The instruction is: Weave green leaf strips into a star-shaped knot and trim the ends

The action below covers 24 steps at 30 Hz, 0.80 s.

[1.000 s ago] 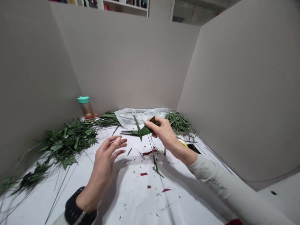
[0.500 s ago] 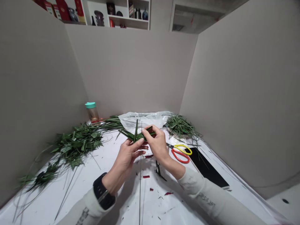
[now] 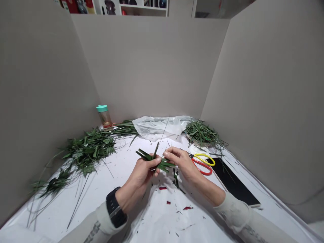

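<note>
— Head view: why do both hands meet at the middle of the counter (image 3: 63, 206)?
— So each can pinch one end. The left hand (image 3: 143, 170) is curled shut around the folded leaf strips (image 3: 154, 160), and the right hand (image 3: 182, 163) nips their other end with thumb and fingertips, lifted clear of the white surface.
— And the stuff itself?
— Flat, glossy, narrow green blades, stiff enough to fan out. Yellow and red scissors (image 3: 202, 163) lie just right; loose leaves (image 3: 86, 153) are piled left.
</note>
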Each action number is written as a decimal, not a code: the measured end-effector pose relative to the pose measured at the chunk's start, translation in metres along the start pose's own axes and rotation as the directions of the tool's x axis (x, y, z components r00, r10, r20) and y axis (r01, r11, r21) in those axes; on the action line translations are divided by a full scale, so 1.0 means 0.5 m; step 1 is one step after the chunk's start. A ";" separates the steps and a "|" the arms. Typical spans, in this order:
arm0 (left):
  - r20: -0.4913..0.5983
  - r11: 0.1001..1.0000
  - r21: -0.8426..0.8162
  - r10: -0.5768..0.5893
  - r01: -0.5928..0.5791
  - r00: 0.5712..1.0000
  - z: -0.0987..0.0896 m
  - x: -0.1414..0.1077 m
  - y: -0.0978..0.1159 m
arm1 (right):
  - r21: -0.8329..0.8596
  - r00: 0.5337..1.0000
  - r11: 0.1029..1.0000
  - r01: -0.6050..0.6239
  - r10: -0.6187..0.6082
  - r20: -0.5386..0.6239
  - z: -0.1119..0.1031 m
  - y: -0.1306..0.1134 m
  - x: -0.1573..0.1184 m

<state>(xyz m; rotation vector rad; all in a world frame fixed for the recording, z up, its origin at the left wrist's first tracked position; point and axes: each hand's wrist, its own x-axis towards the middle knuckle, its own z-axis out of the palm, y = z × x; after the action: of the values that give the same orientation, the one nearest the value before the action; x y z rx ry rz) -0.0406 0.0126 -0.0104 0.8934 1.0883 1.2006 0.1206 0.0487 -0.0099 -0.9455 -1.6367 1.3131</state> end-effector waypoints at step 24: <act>0.069 0.994 -0.022 -0.108 0.110 0.992 0.008 -0.058 -0.043 | 0.158 0.994 0.983 -0.096 0.104 -0.045 0.010 0.064 -0.032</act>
<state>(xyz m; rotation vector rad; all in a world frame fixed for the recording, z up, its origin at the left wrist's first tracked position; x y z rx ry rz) -0.0318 -0.0195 -0.0252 0.8377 1.0517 1.0848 0.1241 0.0379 -0.0441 -0.9699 -1.4397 1.4484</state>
